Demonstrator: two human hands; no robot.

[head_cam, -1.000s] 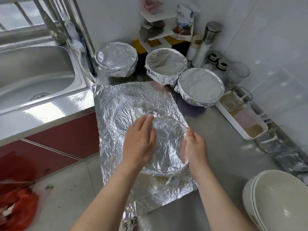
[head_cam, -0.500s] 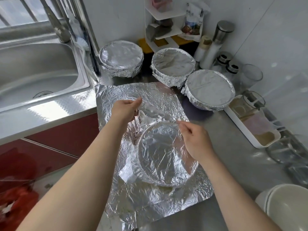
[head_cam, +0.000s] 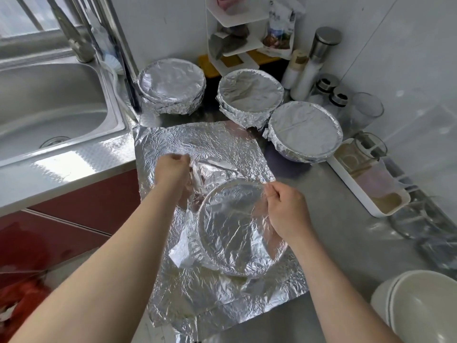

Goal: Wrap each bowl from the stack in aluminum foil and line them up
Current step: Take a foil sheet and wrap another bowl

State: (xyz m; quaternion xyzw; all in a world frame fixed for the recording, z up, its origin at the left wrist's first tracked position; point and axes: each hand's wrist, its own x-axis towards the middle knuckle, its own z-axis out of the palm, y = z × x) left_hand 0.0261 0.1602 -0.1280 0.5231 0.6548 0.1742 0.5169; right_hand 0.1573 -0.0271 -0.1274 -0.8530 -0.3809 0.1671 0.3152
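At the centre of the frame a bowl [head_cam: 237,229] sits on a large crinkled foil sheet [head_cam: 197,139] spread over the steel worktop [head_cam: 346,243]. Foil is already drawn across the bowl's mouth, so its round rim shows through as a ridge. The left hand [head_cam: 173,170], just up and left of the bowl, has its fingers [head_cam: 181,158] curled and pinching a raised fold of the foil sheet. The right hand [head_cam: 286,209] lies over the bowl's right side, its fingers [head_cam: 272,191] closed in a pinch on the foil at the upper right of the rim. Above the sheet three bowls stand in a row slanting down to the right, each fully covered: the left wrapped bowl [head_cam: 171,85], the middle wrapped bowl [head_cam: 251,95] and the right wrapped bowl [head_cam: 305,129], the last two touching or nearly so. A stack of bare white bowls [head_cam: 425,310] sits at the lower right corner, well apart from the sheet. A steel sink [head_cam: 49,107] fills the upper left, and a white tray [head_cam: 354,189] lies along the right, just beside the right wrapped bowl.
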